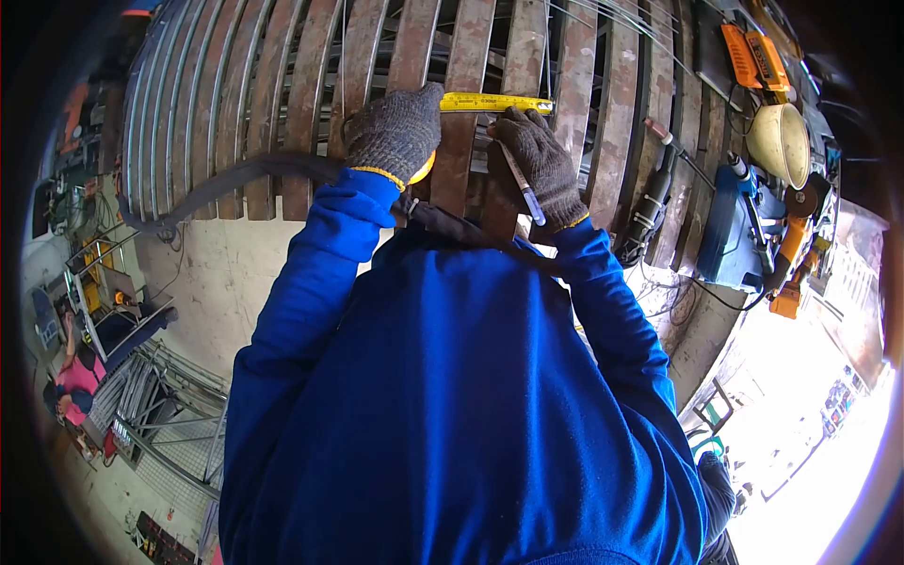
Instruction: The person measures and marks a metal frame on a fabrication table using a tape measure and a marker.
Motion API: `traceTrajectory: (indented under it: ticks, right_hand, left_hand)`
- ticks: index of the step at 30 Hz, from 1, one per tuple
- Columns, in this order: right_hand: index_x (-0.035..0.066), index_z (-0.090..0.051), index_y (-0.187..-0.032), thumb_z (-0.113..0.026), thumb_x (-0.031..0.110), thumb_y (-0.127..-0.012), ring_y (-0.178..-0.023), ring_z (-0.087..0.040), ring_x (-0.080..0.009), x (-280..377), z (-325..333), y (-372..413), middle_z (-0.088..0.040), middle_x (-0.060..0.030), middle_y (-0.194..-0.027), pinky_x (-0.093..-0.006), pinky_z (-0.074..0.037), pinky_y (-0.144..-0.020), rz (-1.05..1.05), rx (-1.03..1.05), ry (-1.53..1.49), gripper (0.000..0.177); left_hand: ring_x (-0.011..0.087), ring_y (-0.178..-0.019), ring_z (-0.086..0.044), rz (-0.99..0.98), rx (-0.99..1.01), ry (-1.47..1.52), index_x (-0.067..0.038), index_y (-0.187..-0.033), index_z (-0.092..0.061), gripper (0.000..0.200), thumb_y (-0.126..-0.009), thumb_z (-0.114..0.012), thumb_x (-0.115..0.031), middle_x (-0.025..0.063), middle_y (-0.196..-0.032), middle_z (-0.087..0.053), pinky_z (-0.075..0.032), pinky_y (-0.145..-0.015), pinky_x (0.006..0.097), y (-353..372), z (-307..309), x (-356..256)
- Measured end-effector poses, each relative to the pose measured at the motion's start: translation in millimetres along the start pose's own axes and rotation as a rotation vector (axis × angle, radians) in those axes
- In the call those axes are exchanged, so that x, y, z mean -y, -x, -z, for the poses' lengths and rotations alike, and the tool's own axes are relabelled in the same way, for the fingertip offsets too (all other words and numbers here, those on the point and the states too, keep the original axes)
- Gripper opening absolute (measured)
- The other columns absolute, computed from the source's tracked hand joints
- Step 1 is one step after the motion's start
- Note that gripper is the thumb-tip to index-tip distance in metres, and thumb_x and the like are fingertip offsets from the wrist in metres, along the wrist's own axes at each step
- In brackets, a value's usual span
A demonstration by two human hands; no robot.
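My left hand (394, 135), in a dark knitted glove, is closed around a tape measure (423, 169), whose yellow case peeks out below the palm. From that fist the yellow blade (494, 103) runs out to the right across the brown metal slats (462, 71). My right hand (540, 169), gloved the same way, holds a whitish pen (520, 182) that slants across the back of the fingers. Its fingertips are right at the blade's far end, where a thin metal rod (547, 52) comes down. A dark cloth-like strip (254, 169) passes below my left wrist.
On the right of the slatted bench lie a torch-like tool (652, 202), a blue case (730, 231), an orange angle grinder (796, 235), a cream bowl-shaped item (780, 144) and orange tools (756, 58). A person in pink (80, 377) is at far left, near stacked metal tubes (155, 395).
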State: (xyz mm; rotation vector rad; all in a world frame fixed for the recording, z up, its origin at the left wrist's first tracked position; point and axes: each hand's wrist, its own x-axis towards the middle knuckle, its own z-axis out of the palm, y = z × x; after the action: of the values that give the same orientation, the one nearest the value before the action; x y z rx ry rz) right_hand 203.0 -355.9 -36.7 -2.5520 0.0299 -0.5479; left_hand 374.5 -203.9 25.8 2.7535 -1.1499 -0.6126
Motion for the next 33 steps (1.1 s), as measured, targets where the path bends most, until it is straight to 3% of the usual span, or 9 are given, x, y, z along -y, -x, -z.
traceTrajectory:
  ticks: [10, 12, 16, 18, 28, 33]
  right_hand:
    - [0.009, -0.062, -0.123, -0.069, 0.021, -0.089, -0.124, -0.06, -0.0352, -0.6, -1.9, -0.5, -0.067, -0.0158, -0.12, -0.0478, -0.042, -0.113, 0.001, -0.022, -0.002, 0.037]
    - [0.007, -0.063, -0.113, -0.072, 0.008, -0.085, -0.114, -0.064, -0.0349, 3.2, 0.7, -4.2, -0.067, -0.0133, -0.11, -0.047, -0.048, -0.106, 0.038, -0.08, 0.019, 0.029]
    - [0.007, -0.063, -0.113, -0.072, 0.009, -0.085, -0.114, -0.064, -0.0343, 6.5, 2.7, -5.3, -0.067, -0.0132, -0.11, -0.0474, -0.048, -0.106, 0.033, -0.083, 0.017, 0.029]
    - [0.008, -0.062, -0.118, -0.071, 0.017, -0.086, -0.12, -0.062, -0.0361, 4.5, 1.1, -4.3, -0.067, -0.0156, -0.116, -0.0485, -0.044, -0.11, 0.033, -0.059, 0.025, 0.034]
    - [0.008, -0.061, -0.118, -0.072, 0.016, -0.085, -0.119, -0.062, -0.0345, 6.4, 5.6, -6.1, -0.067, -0.0135, -0.116, -0.0478, -0.045, -0.108, 0.071, -0.084, 0.006, 0.035]
    - [0.01, -0.06, -0.125, -0.062, 0.016, -0.092, -0.128, -0.057, -0.0341, 3.2, 2.2, -1.6, -0.065, -0.0138, -0.123, -0.047, -0.04, -0.114, 0.016, 0.02, 0.012, 0.034]
  left_hand:
    - [0.0454, -0.097, -0.068, 0.0, 0.011, -0.016, -0.007, -0.112, -0.061, 0.021, -0.1, -0.051, -0.022, 0.0251, -0.099, -0.07, -0.055, -0.081, 0.0562, 1.0, 3.6, -2.2]
    - [0.0451, -0.097, -0.069, 0.019, 0.026, -0.014, -0.006, -0.111, -0.061, 0.021, -0.099, -0.052, -0.021, 0.0253, -0.099, -0.07, -0.055, -0.081, 0.056, -0.3, 2.0, -2.2]
    - [0.0451, -0.097, -0.069, 0.013, 0.026, -0.018, -0.006, -0.111, -0.061, 0.021, -0.098, -0.053, -0.02, 0.0253, -0.099, -0.07, -0.055, -0.081, 0.0559, -1.6, -0.4, -1.7]
    - [0.0447, -0.097, -0.069, 0.007, 0.017, -0.013, -0.006, -0.11, -0.061, 0.02, -0.098, -0.053, -0.02, 0.0254, -0.099, -0.07, -0.055, -0.081, 0.0555, -1.6, -0.9, -1.3]
    - [0.0444, -0.098, -0.069, 0.003, 0.016, -0.022, -0.005, -0.113, -0.061, 0.021, -0.098, -0.053, -0.018, 0.0249, -0.101, -0.071, -0.055, -0.083, 0.0552, 0.9, 3.9, -3.1]
    - [0.0442, -0.097, -0.069, -0.034, -0.005, -0.014, -0.005, -0.115, -0.062, 0.022, -0.097, -0.055, -0.017, 0.0244, -0.101, -0.071, -0.055, -0.083, 0.0552, -0.1, 0.2, -0.3]
